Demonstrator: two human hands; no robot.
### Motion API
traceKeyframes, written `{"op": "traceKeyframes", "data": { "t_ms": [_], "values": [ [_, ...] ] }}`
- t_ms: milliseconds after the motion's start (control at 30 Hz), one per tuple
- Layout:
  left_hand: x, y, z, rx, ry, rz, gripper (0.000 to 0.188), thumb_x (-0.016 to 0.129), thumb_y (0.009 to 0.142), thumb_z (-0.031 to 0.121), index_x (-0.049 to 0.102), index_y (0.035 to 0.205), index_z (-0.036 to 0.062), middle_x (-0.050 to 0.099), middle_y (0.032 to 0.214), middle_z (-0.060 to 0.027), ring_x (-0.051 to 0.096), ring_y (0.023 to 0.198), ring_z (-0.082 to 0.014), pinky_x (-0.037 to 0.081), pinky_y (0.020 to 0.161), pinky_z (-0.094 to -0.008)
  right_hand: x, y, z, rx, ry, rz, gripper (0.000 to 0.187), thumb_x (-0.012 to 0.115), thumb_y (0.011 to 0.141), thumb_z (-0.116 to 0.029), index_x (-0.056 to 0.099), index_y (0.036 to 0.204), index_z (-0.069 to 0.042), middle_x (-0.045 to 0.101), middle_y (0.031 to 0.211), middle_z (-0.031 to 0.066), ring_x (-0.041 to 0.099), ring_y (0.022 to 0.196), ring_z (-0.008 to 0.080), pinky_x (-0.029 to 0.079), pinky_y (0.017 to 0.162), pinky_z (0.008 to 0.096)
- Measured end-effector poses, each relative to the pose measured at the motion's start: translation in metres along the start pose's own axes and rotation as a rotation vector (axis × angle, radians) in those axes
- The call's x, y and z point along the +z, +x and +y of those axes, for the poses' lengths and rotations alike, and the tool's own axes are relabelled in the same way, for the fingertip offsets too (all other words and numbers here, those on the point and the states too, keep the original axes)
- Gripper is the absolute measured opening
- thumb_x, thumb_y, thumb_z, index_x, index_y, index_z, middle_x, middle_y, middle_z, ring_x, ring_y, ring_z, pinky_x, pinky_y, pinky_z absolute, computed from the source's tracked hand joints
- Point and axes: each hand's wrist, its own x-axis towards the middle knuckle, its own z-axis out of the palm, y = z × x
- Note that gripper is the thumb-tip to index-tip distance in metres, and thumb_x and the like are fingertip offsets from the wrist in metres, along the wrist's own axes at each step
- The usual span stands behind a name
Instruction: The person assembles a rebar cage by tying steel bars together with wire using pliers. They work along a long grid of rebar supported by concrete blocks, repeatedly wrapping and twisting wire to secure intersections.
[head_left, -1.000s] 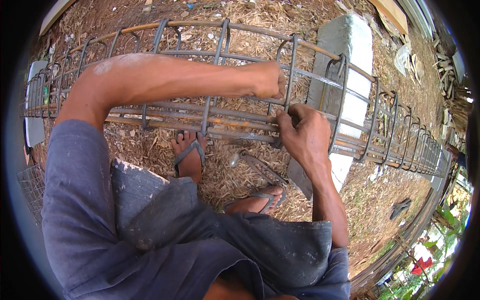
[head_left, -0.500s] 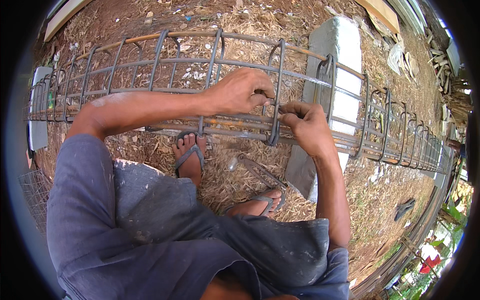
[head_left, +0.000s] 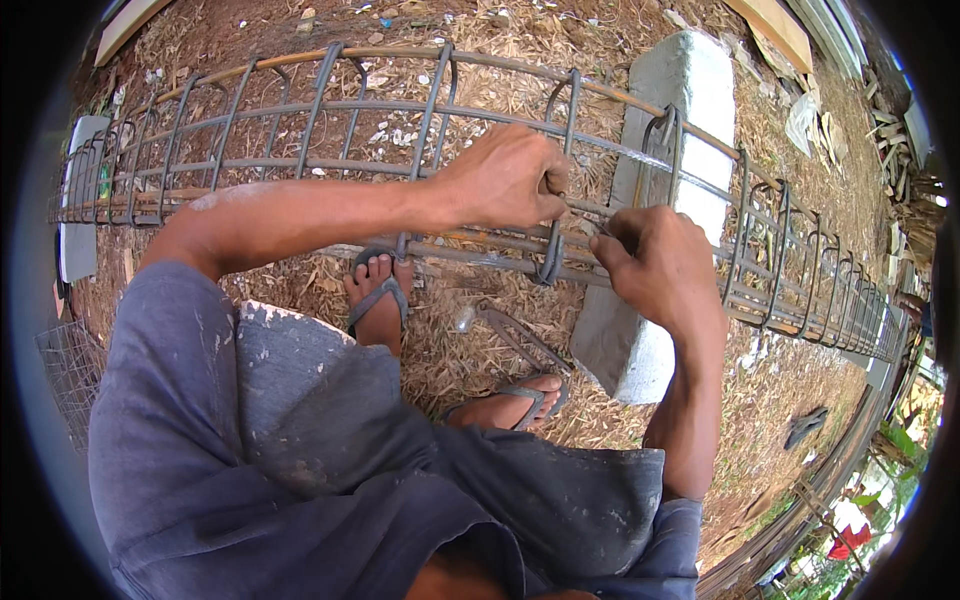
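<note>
Tying the cage (head_left: 431, 112), we think, our right hand (head_left: 665, 262) pinches apparent wire (head_left: 600, 229); our left hand (head_left: 507, 178) curls, hold unclear. Tightening needs steadiness.

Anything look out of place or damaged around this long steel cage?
No obvious breakage. The long-handled, brownish metal pincers stand out slightly: they lie loose on the straw-littered ground, their handles near the grey flip-flop on the right foot, perhaps easily stepped on.
</note>
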Motion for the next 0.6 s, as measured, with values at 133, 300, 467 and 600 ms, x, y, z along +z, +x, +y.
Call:
{"op": "traceKeyframes", "data": {
  "t_ms": [133, 300, 467, 600],
  "values": [
    [0.013, -0.011, 0.003, 0.023, -0.013, 0.181, 0.015, 0.074, 0.067, 0.012, 0.07, 0.073, -0.0004, 0.066, 0.071, -0.0149, 0.064, 0.065, -0.0273, 0.049, 0.062, -0.0404, 0.008, 0.008, -0.009, -0.272, 0.032, 0.154, 0.014, 0.066, 0.081, -0.014, 0.07, 0.085, -0.001, 0.065, 0.078, 0.0206, 0.065, 0.072, 0.0377, 0.049, 0.066, 0.0432],
    [0.01, -0.002, 0.014, -0.298, -0.206, 0.078, 0.015, 0.074, 0.071, 0.011, 0.073, 0.078, -0.0019, 0.071, 0.074, -0.0147, 0.066, 0.066, -0.022, 0.051, 0.066, -0.0366, 0.01, 0.049, -0.003, -0.204, -0.054, 0.333, 0.011, 0.065, 0.082, -0.013, 0.07, 0.085, -0.004, 0.068, 0.079, 0.0178, 0.067, 0.074, 0.0362, 0.05, 0.067, 0.0431],
    [0.002, -0.002, -0.006, -0.264, -0.242, 0.017, 0.012, 0.073, 0.076, 0.01, 0.075, 0.082, -0.001, 0.072, 0.075, -0.0132, 0.065, 0.068, -0.0175, 0.051, 0.065, -0.0358, 0.021, 0.047, 0.0, -0.043, -0.446, 0.123, 0.015, 0.062, 0.082, -0.018, 0.069, 0.079, -0.005, 0.068, 0.074, 0.0167, 0.068, 0.072, 0.036, 0.053, 0.069, 0.0457],
    [0.002, -0.004, -0.004, -0.209, -0.186, 0.057, 0.012, 0.074, 0.077, 0.012, 0.075, 0.081, -0.0001, 0.07, 0.07, -0.0137, 0.062, 0.06, -0.0195, 0.048, 0.06, -0.0365, 0.017, 0.022, 0.002, -0.213, -0.044, 0.061, 0.017, 0.059, 0.08, -0.016, 0.065, 0.073, -0.001, 0.064, 0.068, 0.0212, 0.066, 0.065, 0.0366, 0.051, 0.063, 0.0456]
  ]
}}
